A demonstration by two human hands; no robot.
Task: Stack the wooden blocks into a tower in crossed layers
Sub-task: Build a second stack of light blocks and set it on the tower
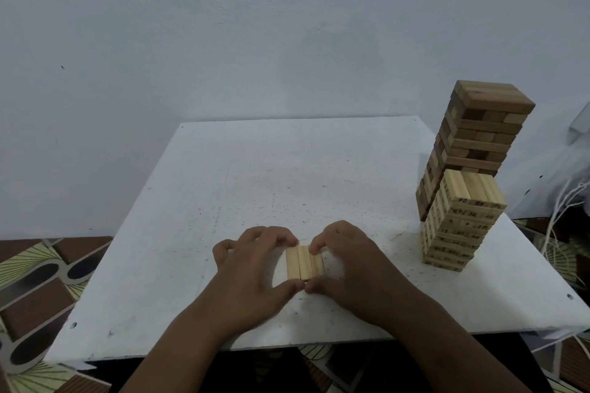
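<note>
Flat between both hands [303,265], three blocks [305,266] lie side by side.

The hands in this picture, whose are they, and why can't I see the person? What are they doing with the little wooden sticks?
The camera sits on the person's head and looks forward and down, so you see only their arms and hands, just as they would see them. The left hand and the right hand are curled around three pale wooden blocks lying flat, side by side, on a white table. The fingers and thumbs squeeze the blocks together from both sides and both ends, so they line up neatly. That looks like the bottom layer of a new tower.

On the right side of the table stand two towers already built: a short pale tower with numbers printed on its blocks, and a taller darker tower behind it. Behind the table is a plain wall.
</note>
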